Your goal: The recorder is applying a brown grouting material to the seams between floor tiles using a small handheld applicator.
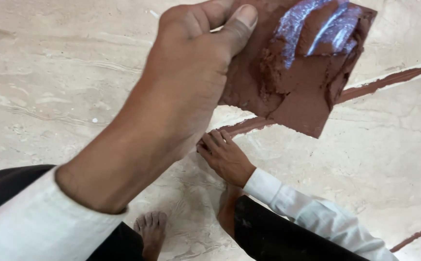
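**Head view: one hand holds the paste board, the other presses the floor line**

The head view looks down at two hands. The left hand (181,87) is up close and big. Its thumb and fingers are clamped on the edge of a flat board (295,96). The board is held up in the air, tilted, over the floor. It is covered in thick red-brown paste (288,77). Near the top of the board there are shiny wet streaks where the paste is scraped thin.

The right hand (225,157) is lower down, on the floor. Its fingers (215,140) are close together and bent, and the tips touch the floor just where a red-brown line (249,124) runs between two stone tiles. I cannot tell if the fingers hold any paste or a small tool. The two hands are apart, one above the other.

The line goes on past the board, up to the right (389,79). More filled lines (413,237) show at the right edge and the bottom right. The pale stone floor (75,72) has wavy marks. Both arms have white sleeves (297,203). Dark trousers (273,237) and a bare foot (151,229) show at the bottom.

To do this well, I think the board should stay level enough that no paste slides off. The fingers should push paste deep into the gap and stay on the line, so the tiles do not get messy.
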